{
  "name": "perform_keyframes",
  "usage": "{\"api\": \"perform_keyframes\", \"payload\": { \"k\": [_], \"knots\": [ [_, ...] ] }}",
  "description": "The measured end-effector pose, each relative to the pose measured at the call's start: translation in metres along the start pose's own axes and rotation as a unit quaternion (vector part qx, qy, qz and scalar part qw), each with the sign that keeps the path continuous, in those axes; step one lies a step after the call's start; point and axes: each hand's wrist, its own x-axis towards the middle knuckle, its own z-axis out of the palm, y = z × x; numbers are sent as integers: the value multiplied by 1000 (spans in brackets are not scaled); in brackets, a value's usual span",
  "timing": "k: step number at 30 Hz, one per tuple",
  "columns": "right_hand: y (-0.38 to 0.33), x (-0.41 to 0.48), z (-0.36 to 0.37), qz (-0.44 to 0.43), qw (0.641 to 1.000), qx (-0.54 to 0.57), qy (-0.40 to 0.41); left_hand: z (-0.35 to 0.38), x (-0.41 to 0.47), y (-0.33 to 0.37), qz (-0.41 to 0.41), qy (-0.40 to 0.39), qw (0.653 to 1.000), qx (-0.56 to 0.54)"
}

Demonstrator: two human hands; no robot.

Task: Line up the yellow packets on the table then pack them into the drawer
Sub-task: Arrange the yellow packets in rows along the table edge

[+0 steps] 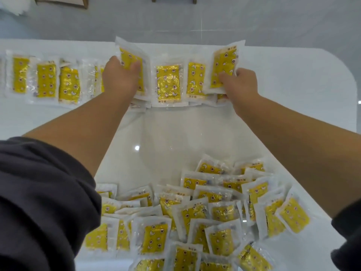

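Your left hand [119, 77] grips one yellow packet [130, 56] and your right hand [241, 84] a second packet [224, 65], both lengthwise away from you over the row [168, 85] along the far bench [175, 133], loose pile [195, 222] nearer you

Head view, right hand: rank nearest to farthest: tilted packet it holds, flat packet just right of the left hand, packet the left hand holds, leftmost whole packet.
1. tilted packet, gripped in the right hand, row's right end.
2. flat packet, between the hands.
3. raised packet, gripped in the left hand, left of centre.
4. leftmost whole packet, row's far left.
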Motion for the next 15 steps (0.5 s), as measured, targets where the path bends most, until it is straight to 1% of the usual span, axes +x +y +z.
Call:
{"api": "perform_keyframes", "payload": {
  "k": [2,4,7,9,10,11,13,15],
  "knots": [
    [2,0,-9,-14,1000,-24,8,-9,0,-7,-7,15,1000,13],
    [8,2,-17,-25,998,-57,14,-16,1,-15,-20,8,1000,21],
    [18,1,-26,-36,985,-170,22,-21,2,-26,-29,-12,995,96],
    [25,-1,-27,-45,967,-250,30,-22,1,-33,-37,-2,988,153],
    [28,-4,-27,-47,955,-291,38,-23,-4,-36,-37,7,987,158],
    [29,-9,-28,-45,944,-324,45,-24,-10,-39,-32,14,988,151],
    [33,-22,-31,-56,931,-359,48,-26,-31,-46,7,19,991,135],
    [40,-42,-35,-90,927,-364,22,-26,-63,-55,63,-10,990,123]
  ]
}}
